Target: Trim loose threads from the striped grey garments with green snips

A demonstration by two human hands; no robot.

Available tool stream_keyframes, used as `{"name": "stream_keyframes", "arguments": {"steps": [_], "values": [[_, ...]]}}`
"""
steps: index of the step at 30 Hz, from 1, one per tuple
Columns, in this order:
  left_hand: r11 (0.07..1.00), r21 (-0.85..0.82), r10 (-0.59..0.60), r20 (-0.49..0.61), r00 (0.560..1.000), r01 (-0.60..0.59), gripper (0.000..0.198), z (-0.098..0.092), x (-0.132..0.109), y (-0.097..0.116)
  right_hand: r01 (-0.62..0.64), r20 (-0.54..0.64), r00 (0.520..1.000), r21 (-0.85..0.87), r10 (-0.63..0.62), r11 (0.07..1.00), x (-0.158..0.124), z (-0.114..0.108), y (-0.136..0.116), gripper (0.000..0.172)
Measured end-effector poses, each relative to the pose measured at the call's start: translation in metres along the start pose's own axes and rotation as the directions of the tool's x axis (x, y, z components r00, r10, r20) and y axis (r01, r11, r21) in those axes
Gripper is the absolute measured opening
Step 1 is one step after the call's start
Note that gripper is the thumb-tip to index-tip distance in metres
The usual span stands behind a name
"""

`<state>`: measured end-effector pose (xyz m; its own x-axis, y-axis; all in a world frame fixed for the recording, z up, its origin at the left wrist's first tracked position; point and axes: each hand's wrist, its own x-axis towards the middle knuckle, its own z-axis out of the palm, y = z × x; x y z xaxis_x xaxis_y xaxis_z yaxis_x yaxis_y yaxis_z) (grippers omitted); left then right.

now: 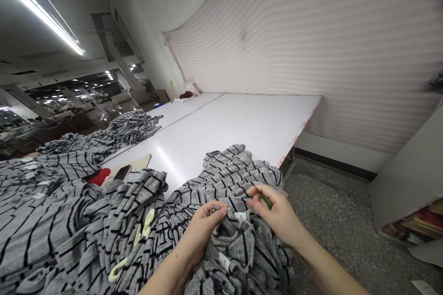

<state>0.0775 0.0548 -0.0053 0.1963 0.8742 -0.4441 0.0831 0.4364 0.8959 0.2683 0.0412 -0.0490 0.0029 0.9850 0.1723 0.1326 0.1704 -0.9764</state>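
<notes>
A grey knit garment with black stripes (238,244) lies bunched at the near edge of the white table (228,124). My left hand (202,228) is closed, pinching a fold of this garment near its neckline. My right hand (277,214) hovers just right of it, fingers closed round a small green tool (266,200) that points toward a white label (240,215) sewn into the fabric. Another white label (224,260) shows lower on the same garment.
Heaps of the same striped garments (69,221) cover the table's left side, one with a cream drawcord (138,239). A red object (100,176) and a dark phone (122,172) lie among them. Speckled floor (332,212) and a grey shelf unit (411,170) lie to the right.
</notes>
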Motion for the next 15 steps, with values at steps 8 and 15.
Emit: {"name": "stream_keyframes", "arguments": {"steps": [8, 15], "values": [[0.993, 0.081, 0.089, -0.068, 0.994, -0.084, 0.024, -0.001, 0.001, -0.002, 0.155, 0.158, 0.979, -0.152, -0.131, 0.976, -0.006, 0.023, -0.002, 0.011], [0.999, -0.047, 0.018, -0.049, 0.999, -0.02, 0.03, -0.001, 0.0, -0.002, 0.156, 0.263, 0.962, -0.3, -0.075, 0.941, -0.002, -0.004, 0.001, 0.023]]}}
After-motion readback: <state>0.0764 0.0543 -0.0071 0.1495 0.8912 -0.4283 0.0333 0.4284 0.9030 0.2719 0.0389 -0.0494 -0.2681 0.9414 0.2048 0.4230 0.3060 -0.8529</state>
